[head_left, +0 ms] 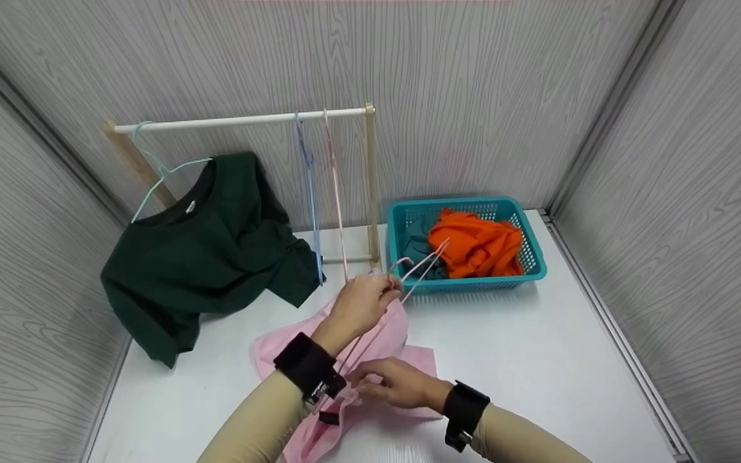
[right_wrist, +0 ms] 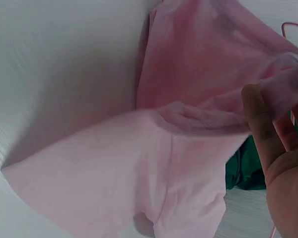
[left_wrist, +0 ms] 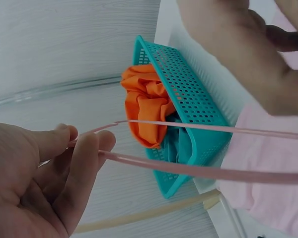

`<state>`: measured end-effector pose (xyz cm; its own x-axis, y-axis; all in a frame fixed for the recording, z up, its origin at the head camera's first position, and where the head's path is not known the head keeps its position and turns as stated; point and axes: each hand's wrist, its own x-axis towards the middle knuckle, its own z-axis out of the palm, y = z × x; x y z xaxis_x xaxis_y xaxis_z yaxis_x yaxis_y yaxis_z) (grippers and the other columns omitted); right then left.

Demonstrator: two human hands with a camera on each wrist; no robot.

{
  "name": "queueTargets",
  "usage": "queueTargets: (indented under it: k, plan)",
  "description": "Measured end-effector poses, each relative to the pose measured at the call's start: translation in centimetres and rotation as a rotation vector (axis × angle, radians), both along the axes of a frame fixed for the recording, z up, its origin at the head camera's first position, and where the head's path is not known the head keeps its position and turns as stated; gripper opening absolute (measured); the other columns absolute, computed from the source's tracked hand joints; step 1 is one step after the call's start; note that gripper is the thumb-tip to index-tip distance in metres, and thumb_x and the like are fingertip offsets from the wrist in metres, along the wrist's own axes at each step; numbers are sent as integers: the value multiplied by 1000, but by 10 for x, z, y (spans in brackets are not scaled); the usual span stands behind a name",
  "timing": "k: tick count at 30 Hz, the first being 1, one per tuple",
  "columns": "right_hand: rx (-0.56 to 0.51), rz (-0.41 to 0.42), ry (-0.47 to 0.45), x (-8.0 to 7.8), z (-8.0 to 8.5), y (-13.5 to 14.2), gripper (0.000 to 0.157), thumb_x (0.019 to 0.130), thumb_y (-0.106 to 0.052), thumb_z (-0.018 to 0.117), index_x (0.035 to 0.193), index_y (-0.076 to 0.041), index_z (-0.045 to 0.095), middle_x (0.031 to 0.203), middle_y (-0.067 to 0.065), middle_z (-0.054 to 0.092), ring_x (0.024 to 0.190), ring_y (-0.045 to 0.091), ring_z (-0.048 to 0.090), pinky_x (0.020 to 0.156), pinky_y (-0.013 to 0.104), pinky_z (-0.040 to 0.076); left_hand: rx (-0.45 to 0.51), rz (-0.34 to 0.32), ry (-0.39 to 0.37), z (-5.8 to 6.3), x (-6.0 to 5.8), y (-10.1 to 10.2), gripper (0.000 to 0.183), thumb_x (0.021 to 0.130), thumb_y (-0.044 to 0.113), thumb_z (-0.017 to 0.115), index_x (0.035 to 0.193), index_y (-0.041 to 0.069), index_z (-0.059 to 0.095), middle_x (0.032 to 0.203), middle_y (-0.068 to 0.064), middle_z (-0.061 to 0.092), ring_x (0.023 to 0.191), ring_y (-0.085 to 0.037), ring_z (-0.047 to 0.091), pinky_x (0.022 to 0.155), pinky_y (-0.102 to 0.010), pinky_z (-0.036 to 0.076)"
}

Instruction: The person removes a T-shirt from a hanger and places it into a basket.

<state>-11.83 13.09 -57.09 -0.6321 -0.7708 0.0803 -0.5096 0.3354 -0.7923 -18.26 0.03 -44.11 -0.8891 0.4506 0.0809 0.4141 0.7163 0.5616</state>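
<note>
L hand (head_left: 365, 301), frame ctr: thumb & fingers pinch a thin pink hanger (left_wrist: 198, 170), which runs diag. from the basket's near edge down across the pink shirt. R hand (head_left: 399, 384), lower ctr: thumb & fingers grip the edge of said pink shirt (head_left: 392, 337), which lies crumpled on the white table (head_left: 512, 366), lower ctr of head view; R wrist view shows the cloth's folded edge raised at the fingers, upper R. Black band (head_left: 304, 361) on L wrist, a 2nd (head_left: 466, 411) on R; both sleeves beige. Upper L: rack w/ white rail (head_left: 242, 121) & wooden posts; from it hang a dk green shirt (head_left: 203, 257) on a mint hanger (head_left: 187, 165), plus, nearer the rail's R end, a blue hanger (head_left: 313, 206) & a 2nd pink hanger (head_left: 336, 186), side by side. R of ctr: teal basket (head_left: 473, 283) w/ orange cloth (head_left: 476, 241) beside dk teal cloth (head_left: 417, 241). Grey wood-grain panels (head_left: 473, 96) enclose the table.
</note>
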Motion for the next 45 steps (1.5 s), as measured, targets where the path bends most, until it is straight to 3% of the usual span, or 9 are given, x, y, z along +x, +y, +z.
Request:
queueTargets:
  k: [6, 12, 16, 23, 28, 33, 37, 41, 45]
  plan:
    - [5, -198, -33, -12, -14, 36, 14, 98, -12, 57, 107, -9, 67, 109, 8, 71, 104, 14, 65, 90, 36, 54, -38, -26, -14, 0, 4, -30, 15, 96, 21, 63, 102, 15, 74, 92, -2, 74, 69, -10, 66, 70, -29, 56]
    - [76, -369, -108, -18, -29, 77, 14, 99, -10, 53, 102, -9, 66, 105, 7, 69, 96, 18, 63, 64, 24, 54, -86, -99, -149, 10, 9, -73, 13, 95, 20, 63, 100, 18, 74, 96, 1, 74, 69, -9, 67, 70, -30, 54]
    - [84, -415, -138, -19, -33, 93, 15, 99, -9, 52, 103, -5, 66, 103, 6, 68, 95, 21, 62, 62, 23, 53, -143, -120, -208, 15, 6, -106, 11, 94, 17, 64, 98, 17, 74, 97, 0, 75, 72, -16, 69, 65, -29, 52]
    - [74, -422, -193, -19, -36, 106, 15, 100, -9, 51, 104, -4, 65, 102, 15, 68, 83, 19, 61, 59, 24, 52, -214, 1, -366, 27, -8, -169, 14, 96, 15, 61, 102, 13, 73, 101, -6, 72, 79, -19, 69, 68, -34, 58]
    - [77, -420, -220, -19, -35, 110, 15, 99, -7, 51, 105, -2, 64, 103, 19, 68, 74, 12, 57, 58, 23, 51, -175, 116, -412, 41, -27, -199, 22, 100, 14, 51, 113, 5, 67, 107, -16, 68, 85, -24, 68, 68, -34, 58]
    - [74, -404, -242, -19, -34, 108, 16, 99, -7, 51, 108, -1, 63, 104, 21, 68, 78, 22, 60, 59, 24, 52, -82, 221, -429, 71, -52, -203, 30, 105, 14, 37, 123, 0, 56, 124, -25, 59, 94, -28, 66, 75, -37, 60]
    - [74, -393, -245, -18, -33, 104, 15, 100, -8, 51, 107, -3, 63, 103, 21, 68, 79, 24, 61, 59, 24, 52, -45, 297, -405, 103, -69, -195, 32, 107, 16, 30, 126, 1, 50, 123, -21, 55, 94, -26, 64, 77, -38, 60]
    - [81, -403, -255, -18, -33, 107, 14, 100, -10, 51, 106, -7, 63, 103, 20, 68, 78, 20, 59, 59, 24, 52, -21, 315, -354, 129, -91, -178, 33, 107, 19, 28, 127, 1, 48, 120, -18, 54, 90, -23, 66, 73, -34, 60]
    - [85, -419, -273, -17, -33, 109, 15, 100, -10, 51, 107, -4, 63, 103, 21, 67, 76, 20, 58, 60, 25, 52, 16, 312, -328, 143, -110, -165, 34, 107, 19, 28, 128, -1, 47, 119, -18, 53, 80, -16, 68, 67, -29, 60]
